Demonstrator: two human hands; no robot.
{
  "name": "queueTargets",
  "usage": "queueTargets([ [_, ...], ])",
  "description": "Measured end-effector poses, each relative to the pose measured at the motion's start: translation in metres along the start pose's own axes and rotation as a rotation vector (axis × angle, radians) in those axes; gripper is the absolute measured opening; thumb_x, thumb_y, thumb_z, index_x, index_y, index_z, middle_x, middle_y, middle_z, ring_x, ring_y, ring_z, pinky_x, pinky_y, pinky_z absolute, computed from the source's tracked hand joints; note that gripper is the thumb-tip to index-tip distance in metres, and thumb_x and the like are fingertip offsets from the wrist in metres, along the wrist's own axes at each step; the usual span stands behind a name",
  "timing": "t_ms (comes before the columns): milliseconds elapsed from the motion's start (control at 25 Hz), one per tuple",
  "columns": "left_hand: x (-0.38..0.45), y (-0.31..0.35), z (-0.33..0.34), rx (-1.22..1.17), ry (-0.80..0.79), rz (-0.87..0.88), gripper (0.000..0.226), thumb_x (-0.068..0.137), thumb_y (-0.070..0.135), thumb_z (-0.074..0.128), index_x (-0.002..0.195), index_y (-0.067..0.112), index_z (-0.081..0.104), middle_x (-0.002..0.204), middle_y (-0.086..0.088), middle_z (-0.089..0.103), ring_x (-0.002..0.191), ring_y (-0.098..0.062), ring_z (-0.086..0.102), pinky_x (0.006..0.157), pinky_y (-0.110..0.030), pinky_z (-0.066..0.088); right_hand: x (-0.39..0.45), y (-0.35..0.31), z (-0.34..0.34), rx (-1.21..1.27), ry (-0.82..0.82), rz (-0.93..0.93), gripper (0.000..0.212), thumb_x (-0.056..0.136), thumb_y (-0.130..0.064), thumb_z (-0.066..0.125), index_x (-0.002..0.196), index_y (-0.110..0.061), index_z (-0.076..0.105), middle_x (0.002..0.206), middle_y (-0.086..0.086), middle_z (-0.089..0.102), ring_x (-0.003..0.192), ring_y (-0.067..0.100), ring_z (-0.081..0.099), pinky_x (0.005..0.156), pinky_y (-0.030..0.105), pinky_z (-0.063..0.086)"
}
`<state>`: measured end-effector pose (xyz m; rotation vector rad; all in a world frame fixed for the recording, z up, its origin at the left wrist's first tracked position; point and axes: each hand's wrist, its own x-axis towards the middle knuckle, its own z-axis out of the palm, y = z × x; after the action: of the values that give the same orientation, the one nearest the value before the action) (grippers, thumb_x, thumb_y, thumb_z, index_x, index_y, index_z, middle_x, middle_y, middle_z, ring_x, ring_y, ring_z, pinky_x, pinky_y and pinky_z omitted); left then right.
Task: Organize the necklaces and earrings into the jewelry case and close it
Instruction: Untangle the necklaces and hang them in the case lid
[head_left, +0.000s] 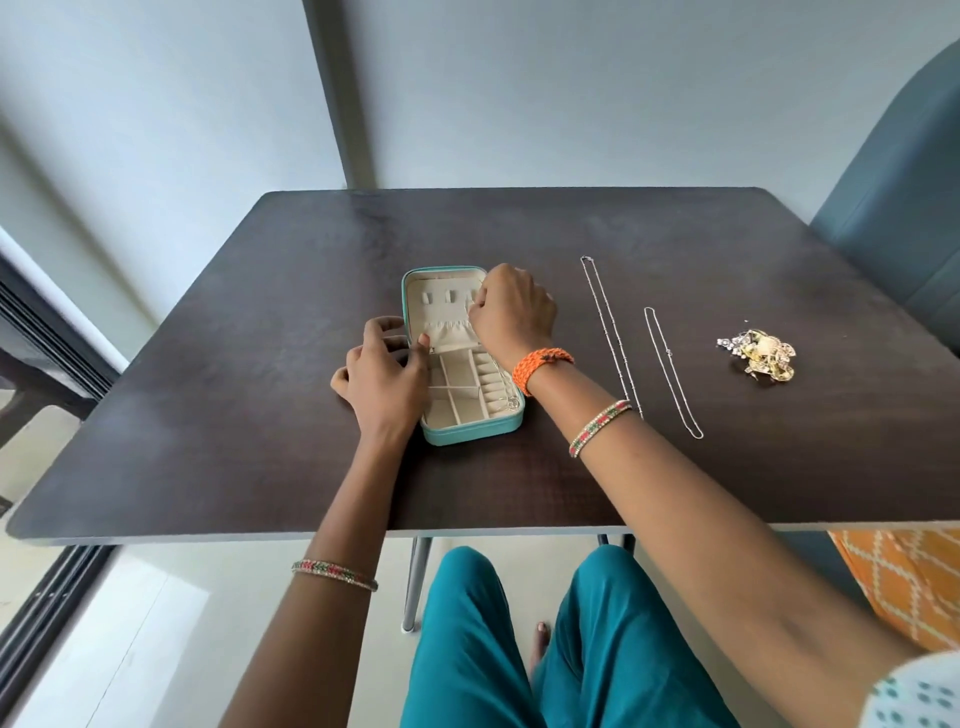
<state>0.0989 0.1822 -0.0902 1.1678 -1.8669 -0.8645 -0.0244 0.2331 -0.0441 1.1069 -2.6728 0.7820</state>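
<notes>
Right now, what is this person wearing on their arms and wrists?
Both forearms are bare. The right wrist carries an orange braided thread band and a thin red, green and gold bangle. The left forearm carries a matching bangle.

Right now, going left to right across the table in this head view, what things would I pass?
Left hand → open teal jewelry case → right hand, curled at the case's lid → long silver chain → shorter silver chain → heap of gold earrings → teal chair past the table's right edge.
</notes>
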Motion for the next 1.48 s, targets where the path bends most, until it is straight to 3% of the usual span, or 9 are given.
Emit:
queueTargets([
  [240, -0.002, 0.0, -0.003, -0.045, 0.005, 0.013, 0.03, 0.088, 0.029, 0.061, 0.114, 0.023, 0.049, 0.095, 0.014, 0.056, 0.112, -0.019, 0.051, 0.091, -0.03, 0.017, -0.003, -0.007, -0.003, -0.141, -0.109, -0.157, 0.017, 0.09, -0.016, 0.056, 0.097, -0.002, 0.061, 0.109, 0.018, 0.061, 0.098, 0.037, 0.062, 0.067, 0.034, 0.04],
  [440, -0.002, 0.002, -0.003, -0.039, 0.002, -0.002, 0.03, 0.088, 0.029, 0.061, 0.114, 0.022, 0.048, 0.106, 0.01, 0.062, 0.114, -0.018, 0.049, 0.091, -0.03, 0.017, -0.003, -0.003, -0.002, -0.258, -0.063, -0.242, 0.022, 0.092, -0.02, 0.054, 0.107, -0.004, 0.056, 0.111, 0.015, 0.056, 0.094, 0.032, 0.064, 0.065, 0.033, 0.038],
  [600, -0.001, 0.001, -0.003, -0.029, -0.005, 0.002, 0.028, 0.088, 0.03, 0.061, 0.112, 0.024, 0.048, 0.099, 0.019, 0.053, 0.114, -0.016, 0.05, 0.091, -0.03, 0.017, 0.012, -0.004, -0.008, -0.121, -0.044, -0.21, 0.016, 0.091, -0.019, 0.05, 0.097, -0.005, 0.057, 0.105, 0.013, 0.057, 0.087, 0.034, 0.062, 0.064, 0.033, 0.037],
  [760, 0.0, 0.0, -0.002, -0.033, -0.002, 0.002, 0.027, 0.088, 0.031, 0.061, 0.111, 0.024, 0.048, 0.104, 0.017, 0.056, 0.113, -0.016, 0.05, 0.09, -0.03, 0.017, 0.017, 0.007, -0.016, 0.104, -0.052, -0.121, 0.013, 0.088, -0.015, 0.054, 0.084, -0.01, 0.065, 0.095, 0.005, 0.068, 0.085, 0.028, 0.063, 0.064, 0.028, 0.041],
  [960, 0.0, -0.001, -0.002, -0.037, 0.001, 0.0, 0.027, 0.087, 0.03, 0.062, 0.11, 0.024, 0.049, 0.104, 0.017, 0.056, 0.113, -0.015, 0.05, 0.09, -0.029, 0.017, 0.008, 0.007, -0.014, 0.084, -0.098, -0.143, 0.01, 0.081, -0.019, 0.063, 0.072, -0.018, 0.067, 0.094, 0.001, 0.069, 0.084, 0.024, 0.064, 0.067, 0.029, 0.049],
  [1120, 0.001, -0.002, -0.002, -0.035, 0.001, 0.004, 0.027, 0.087, 0.03, 0.062, 0.11, 0.025, 0.048, 0.111, 0.012, 0.062, 0.114, -0.015, 0.05, 0.09, -0.03, 0.017, 0.003, 0.003, -0.006, -0.005, -0.093, -0.192, 0.008, 0.082, -0.013, 0.06, 0.077, -0.012, 0.066, 0.099, 0.007, 0.066, 0.088, 0.03, 0.065, 0.07, 0.033, 0.051],
  [1280, 0.0, 0.0, -0.002, -0.02, 0.007, 0.0, 0.026, 0.087, 0.031, 0.061, 0.109, 0.024, 0.049, 0.11, 0.01, 0.064, 0.111, -0.015, 0.052, 0.088, -0.028, 0.017, -0.001, -0.001, -0.007, -0.128, -0.077, -0.26, 0.013, 0.087, -0.016, 0.053, 0.084, -0.005, 0.06, 0.103, 0.013, 0.06, 0.088, 0.035, 0.063, 0.066, 0.033, 0.039],
  [1480, 0.001, -0.003, -0.001, -0.007, 0.006, 0.006, 0.025, 0.088, 0.032, 0.06, 0.108, 0.026, 0.048, 0.106, 0.016, 0.057, 0.111, -0.016, 0.052, 0.088, -0.028, 0.015, 0.019, -0.007, -0.025, 0.0, -0.02, -0.215, 0.017, 0.088, -0.022, 0.051, 0.085, -0.008, 0.059, 0.098, 0.009, 0.056, 0.079, 0.03, 0.058, 0.064, 0.033, 0.041],
])
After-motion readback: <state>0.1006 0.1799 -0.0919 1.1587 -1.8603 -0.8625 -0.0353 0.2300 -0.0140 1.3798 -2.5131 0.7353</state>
